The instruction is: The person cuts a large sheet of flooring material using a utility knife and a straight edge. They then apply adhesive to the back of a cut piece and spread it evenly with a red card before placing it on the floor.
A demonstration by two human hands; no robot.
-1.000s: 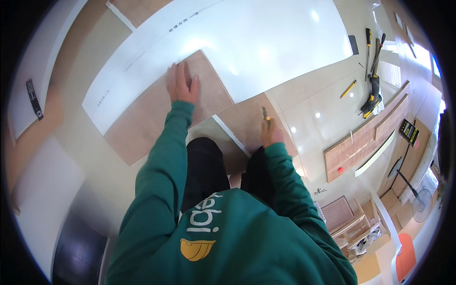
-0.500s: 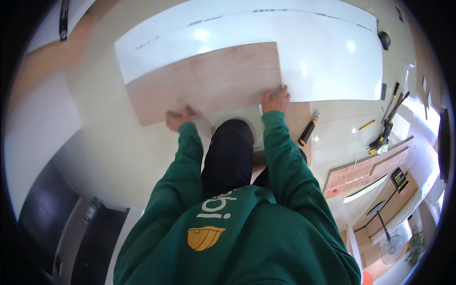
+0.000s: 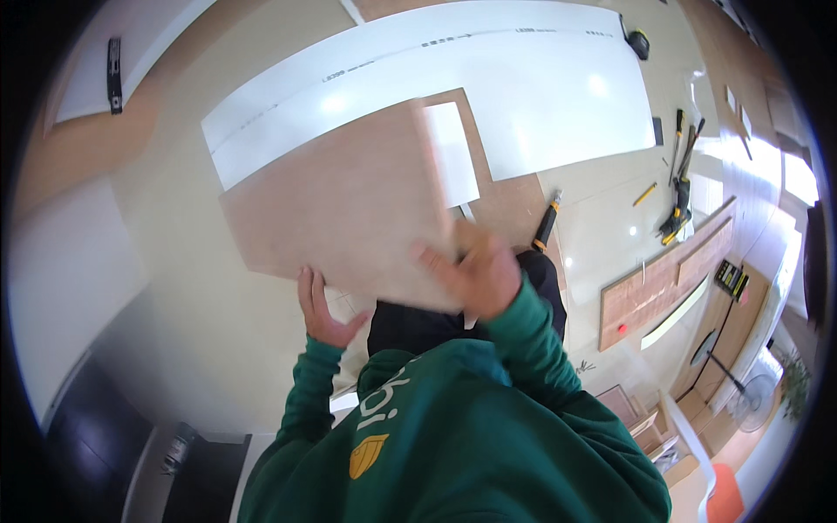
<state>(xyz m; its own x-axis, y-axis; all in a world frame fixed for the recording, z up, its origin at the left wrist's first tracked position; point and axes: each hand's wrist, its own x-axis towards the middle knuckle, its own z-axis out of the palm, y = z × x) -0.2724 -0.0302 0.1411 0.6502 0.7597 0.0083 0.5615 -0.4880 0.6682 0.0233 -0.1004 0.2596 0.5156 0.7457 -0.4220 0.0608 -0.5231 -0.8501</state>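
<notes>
At the far left, a dark strip (image 3: 113, 74) is seen lying on a pale board by the rim. The left hand (image 3: 321, 307) is cupped under the lower left edge of a wood-coloured plank (image 3: 349, 213), fingers curled up against the edge and only partly closed; the plank is carried clear of the floor, tilted, in front of the green-sleeved person. Behind it a long white sheet (image 3: 540, 78) is spread on the floor. The right hand (image 3: 475, 272) is pressed over the plank's lower right corner, fingers spread across its face, thumb hidden, so how firmly it is clamped cannot be told. Just beyond that hand a black and orange tool (image 3: 547, 222) lies on the floor, and farther right more hand tools (image 3: 678, 187) are scattered. A slip is judged possible: the plank is held only along one edge, so the free far end could swing down and strike the white sheet, or the corner could be dropped onto the tool beside the knees.
</notes>
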